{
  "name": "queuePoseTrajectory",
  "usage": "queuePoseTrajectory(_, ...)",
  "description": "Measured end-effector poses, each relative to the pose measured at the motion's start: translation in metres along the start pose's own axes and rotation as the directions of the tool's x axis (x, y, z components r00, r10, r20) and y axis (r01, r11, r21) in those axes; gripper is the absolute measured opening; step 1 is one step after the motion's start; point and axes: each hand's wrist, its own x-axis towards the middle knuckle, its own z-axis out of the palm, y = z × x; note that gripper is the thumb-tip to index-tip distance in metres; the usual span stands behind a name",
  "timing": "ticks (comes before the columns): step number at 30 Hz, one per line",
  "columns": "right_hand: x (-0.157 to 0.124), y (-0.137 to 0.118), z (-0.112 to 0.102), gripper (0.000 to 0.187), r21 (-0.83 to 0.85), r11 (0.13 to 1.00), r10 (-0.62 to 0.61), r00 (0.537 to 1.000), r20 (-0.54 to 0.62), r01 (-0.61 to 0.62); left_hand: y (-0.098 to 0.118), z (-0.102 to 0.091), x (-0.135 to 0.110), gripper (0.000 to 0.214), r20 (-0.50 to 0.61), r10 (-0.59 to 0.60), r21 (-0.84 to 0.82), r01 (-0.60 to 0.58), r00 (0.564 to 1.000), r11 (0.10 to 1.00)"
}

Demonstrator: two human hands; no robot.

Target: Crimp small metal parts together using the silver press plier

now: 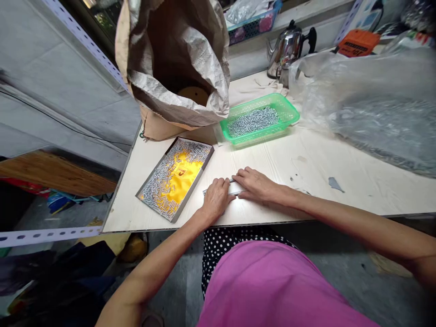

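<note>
Close to the table's front edge, my left hand (218,196) and my right hand (254,184) are closed on a flat, narrow, light grey metal-like piece (235,188). Its ends are partly hidden under my fingers, and I cannot make out its exact kind. Left of my hands lies a shallow tray (190,188) with a yellow bottom, scattered with many small silvery pins. Behind my hands a green plastic basket (247,140) holds a layer of similar small metal pins.
A large open paper sack (180,113) stands at the back left. A big clear plastic bag (381,109) of metal parts covers the right side. A steel kettle (288,50) and an orange box (359,43) are at the back. The table's front edge (272,222) is near my body.
</note>
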Motion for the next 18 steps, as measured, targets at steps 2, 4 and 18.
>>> queuePoseTrajectory(2,0.002,0.013,-0.001,0.060,0.061,0.996,-0.068,0.998,0.016,0.067,0.008,0.010,-0.012,0.049,-0.082,-0.021,-0.009,0.020,0.996,1.000)
queuePoseTrajectory(4,0.004,0.023,-0.001,0.052,0.114,0.988,-0.106,0.994,0.033,0.101,0.018,0.022,-0.025,0.052,-0.147,-0.003,-0.033,-0.002,0.989,0.999)
queuePoseTrajectory(18,0.055,-0.008,-0.015,0.013,-0.162,0.986,-0.051,0.998,-0.026,0.047,0.046,0.041,-0.048,0.053,-0.187,0.083,-0.292,-0.136,0.979,0.947)
